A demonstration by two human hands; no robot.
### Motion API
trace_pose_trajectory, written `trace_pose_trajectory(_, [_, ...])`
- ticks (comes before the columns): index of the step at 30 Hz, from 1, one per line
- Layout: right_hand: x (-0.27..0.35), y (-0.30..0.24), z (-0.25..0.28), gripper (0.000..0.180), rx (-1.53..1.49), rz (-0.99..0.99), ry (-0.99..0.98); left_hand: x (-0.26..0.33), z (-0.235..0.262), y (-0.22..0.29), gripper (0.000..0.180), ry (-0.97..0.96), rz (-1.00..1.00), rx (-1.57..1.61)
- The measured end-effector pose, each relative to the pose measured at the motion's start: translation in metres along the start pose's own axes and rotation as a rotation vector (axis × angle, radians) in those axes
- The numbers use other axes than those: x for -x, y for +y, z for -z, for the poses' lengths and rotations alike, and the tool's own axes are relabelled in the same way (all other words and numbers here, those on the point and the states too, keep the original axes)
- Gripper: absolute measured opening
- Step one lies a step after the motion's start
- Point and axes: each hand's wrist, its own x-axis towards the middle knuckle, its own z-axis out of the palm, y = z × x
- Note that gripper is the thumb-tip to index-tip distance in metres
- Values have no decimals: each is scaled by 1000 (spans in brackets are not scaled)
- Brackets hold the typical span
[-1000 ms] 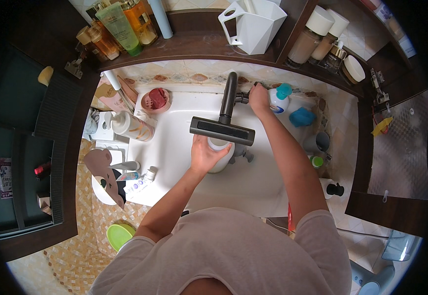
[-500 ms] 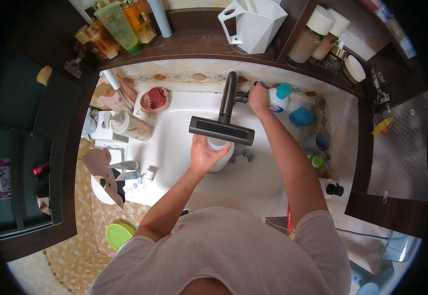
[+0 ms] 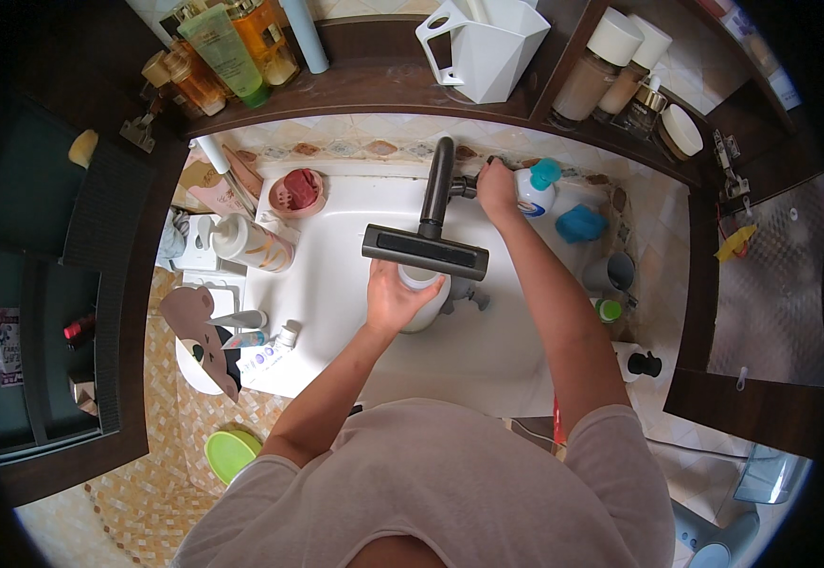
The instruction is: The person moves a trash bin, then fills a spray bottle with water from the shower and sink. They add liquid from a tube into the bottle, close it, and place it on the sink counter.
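Head view: both hands' grips unchanged, work at same stage.
Left hand (image 3: 398,297) holds cup (image 3: 427,309) under tap (image 3: 438,194); right hand (image 3: 497,194) curled round lever (image 3: 493,161), sink's (image 3: 506,355) back edge.

White sink ledge (image 3: 364,194), pink soap dish (image 3: 281,200) atop.

A head-worn fisheye looks down from close above the hands (image 3: 393,297) and sink (image 3: 502,355).
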Motion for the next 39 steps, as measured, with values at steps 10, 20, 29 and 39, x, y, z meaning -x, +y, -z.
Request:
trace_pose_trajectory(10, [0,1,-1,24,3,-8,8,1,-2,-2,52,15,-11,-28])
trace_pose_trajectory(20, [1,0,0,21,13,1,-12,0,1,3,50,19,18,-4])
trace_pose_trajectory(29, [1,-3,2,20,36,-31,-43,-2,4,10,49,10,33,-8])
trace_pose_trajectory(39, [0,-4,1,22,55,-53,-45,-3,6,14,48,15,25,-4])
